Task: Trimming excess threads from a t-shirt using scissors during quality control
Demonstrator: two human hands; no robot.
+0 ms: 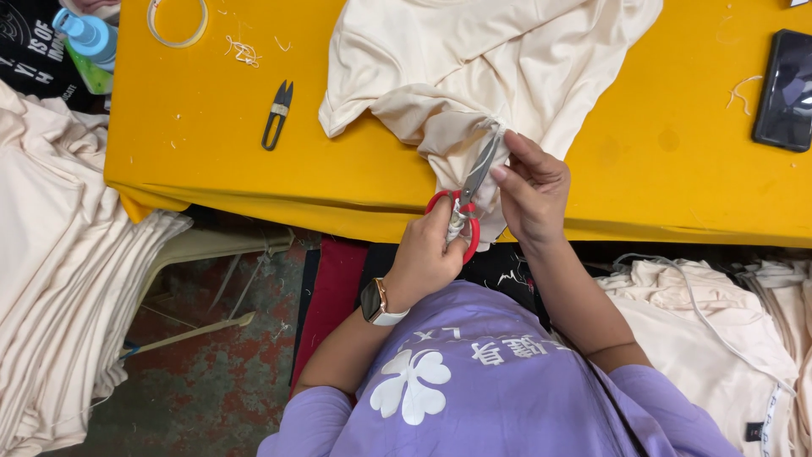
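Observation:
My left hand, with a watch on its wrist, grips red-handled scissors at the near edge of the yellow table. The blades point up into a fold of a cream garment that lies spread on the table and hangs over its edge. My right hand pinches that fold right next to the blades, fingers pressed on the cloth. The blade tips are partly hidden in the fabric.
Black thread snips lie on the table to the left. A dark phone is at the right edge, a tape ring and a blue bottle at the far left. Cream garment stacks stand left, with more garments on the right.

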